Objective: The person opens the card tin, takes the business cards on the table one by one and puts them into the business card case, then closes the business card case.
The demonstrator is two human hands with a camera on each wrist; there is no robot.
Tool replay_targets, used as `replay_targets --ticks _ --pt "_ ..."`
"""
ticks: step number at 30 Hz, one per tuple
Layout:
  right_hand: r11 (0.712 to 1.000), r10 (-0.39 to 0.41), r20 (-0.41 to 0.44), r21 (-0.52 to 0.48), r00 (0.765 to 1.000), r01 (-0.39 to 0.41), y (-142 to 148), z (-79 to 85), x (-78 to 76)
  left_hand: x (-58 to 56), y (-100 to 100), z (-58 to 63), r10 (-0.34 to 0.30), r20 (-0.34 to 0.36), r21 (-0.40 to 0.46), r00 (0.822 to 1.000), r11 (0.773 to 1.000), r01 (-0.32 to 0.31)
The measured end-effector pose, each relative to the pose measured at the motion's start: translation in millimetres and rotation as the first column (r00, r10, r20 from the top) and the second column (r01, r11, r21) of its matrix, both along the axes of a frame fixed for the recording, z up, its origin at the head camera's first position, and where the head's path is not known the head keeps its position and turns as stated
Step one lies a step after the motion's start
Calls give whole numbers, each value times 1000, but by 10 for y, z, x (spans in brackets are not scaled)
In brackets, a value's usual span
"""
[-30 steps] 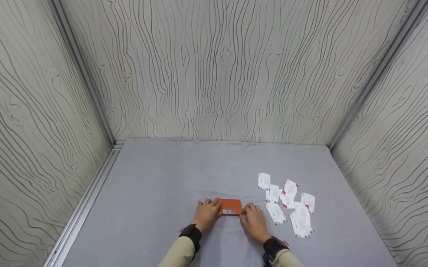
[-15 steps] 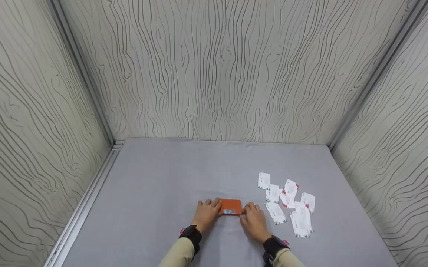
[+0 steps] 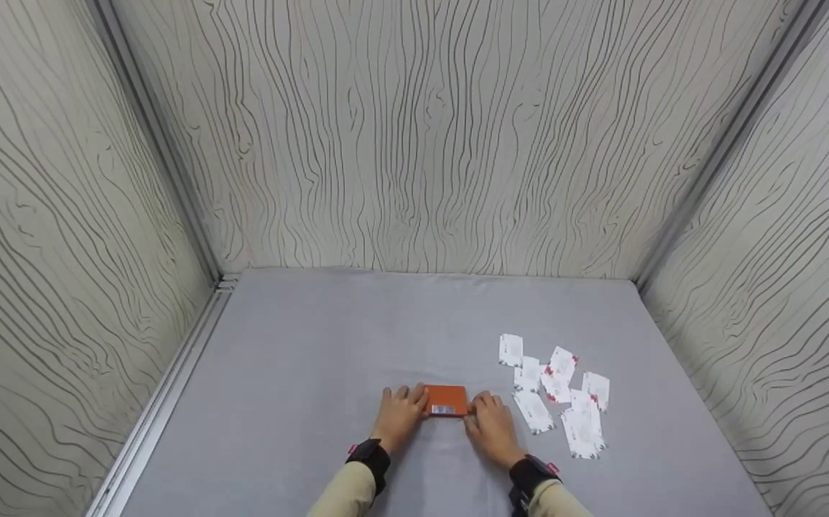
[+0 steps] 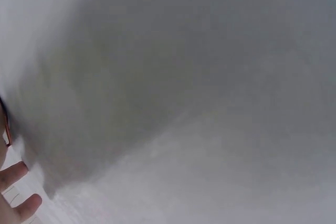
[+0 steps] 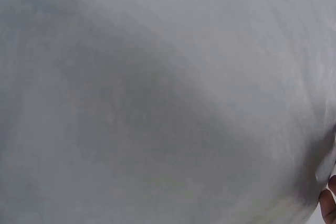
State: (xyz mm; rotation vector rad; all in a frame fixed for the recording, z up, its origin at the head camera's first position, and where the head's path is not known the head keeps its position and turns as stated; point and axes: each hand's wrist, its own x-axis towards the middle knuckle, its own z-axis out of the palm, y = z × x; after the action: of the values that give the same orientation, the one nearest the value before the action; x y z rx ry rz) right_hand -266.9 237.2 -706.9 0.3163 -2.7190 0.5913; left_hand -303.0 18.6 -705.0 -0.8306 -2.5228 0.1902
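A flat orange box [image 3: 447,396] with a small printed label on its near side lies on the grey-covered table in the head view. My left hand [image 3: 398,418] grips its left end, fingers bent over the edge. At the opposite end, my right hand [image 3: 492,429] pinches the right edge between thumb and fingers. The left wrist view catches only some fingertips [image 4: 30,205] and a sliver of the box's edge at the far left. In the right wrist view, a couple of fingertips [image 5: 327,203] appear at the lower right corner, and the box is out of sight.
Several white cards [image 3: 533,411] with red or green printed corners lie scattered, some overlapping, right of my right hand. The grey cloth [image 3: 299,359] covers the table. Wood-grain patterned panels [image 3: 414,143] enclose the back and sides, and a metal rail [image 3: 163,402] runs along the left edge.
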Motion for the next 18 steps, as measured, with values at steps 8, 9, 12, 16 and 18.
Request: replay_targets --ticks 8,9,12,16,18 --pt "1000 -13 -4 -2 1000 13 12 17 -16 -67 30 61 -43 -3 127 999 991 43" --pt "1000 -11 -6 -8 1000 11 12 14 -16 -71 33 77 -41 2 137 999 990 40" --pt "1000 -3 -19 -22 1000 3 3 3 -14 -86 48 100 -25 45 182 999 983 17" --pt "1000 9 -66 2 998 -9 -6 -13 -16 -56 85 166 -18 194 292 981 955 -40" --pt "1000 10 -82 16 997 -9 -9 -12 -15 -41 101 202 -39 270 370 962 927 -66"
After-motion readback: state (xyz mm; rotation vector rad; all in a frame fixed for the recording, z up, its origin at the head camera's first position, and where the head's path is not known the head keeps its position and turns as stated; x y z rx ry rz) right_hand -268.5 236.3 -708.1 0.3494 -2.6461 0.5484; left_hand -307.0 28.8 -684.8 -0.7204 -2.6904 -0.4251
